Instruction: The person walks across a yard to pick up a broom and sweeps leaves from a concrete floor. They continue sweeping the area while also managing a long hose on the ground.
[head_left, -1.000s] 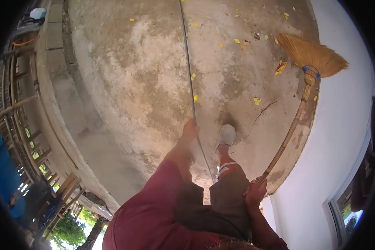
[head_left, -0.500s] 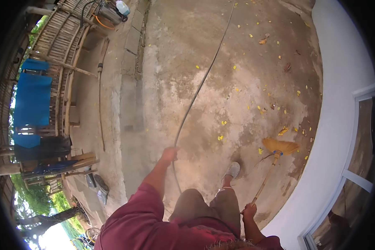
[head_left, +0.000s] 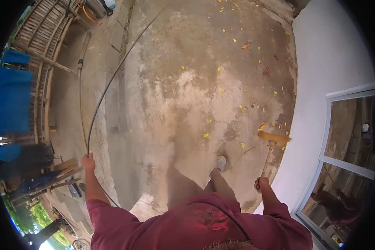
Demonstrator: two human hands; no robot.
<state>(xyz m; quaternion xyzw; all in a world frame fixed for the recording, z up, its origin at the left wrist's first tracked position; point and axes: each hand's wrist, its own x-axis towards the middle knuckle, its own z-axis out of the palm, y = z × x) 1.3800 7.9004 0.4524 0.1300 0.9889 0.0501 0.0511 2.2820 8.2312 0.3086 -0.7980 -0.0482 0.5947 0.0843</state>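
Note:
My left hand (head_left: 88, 161) is out to the left, wrapped round a long dark hose (head_left: 108, 84). From it the hose curves up across the ground, and its other end trails back beside my arm. On the right, my right hand (head_left: 261, 184) grips the handle of a broom (head_left: 274, 138). The broom's fan of golden bristles rests on the concrete near the white wall, with yellow leaves (head_left: 262, 126) just beyond it.
The white wall (head_left: 310, 75) with a framed glass pane (head_left: 341, 137) runs along the right. A bamboo fence (head_left: 39, 29) with blue cloths (head_left: 11, 100) lines the left. A stick broom (head_left: 80, 66) lies beside it. Scattered leaves dot the concrete (head_left: 175, 96).
My left hand has swung outward to the left, carrying the hose with it. One foot has stepped forward on the left. The broom head has shifted slightly nearer the wall.

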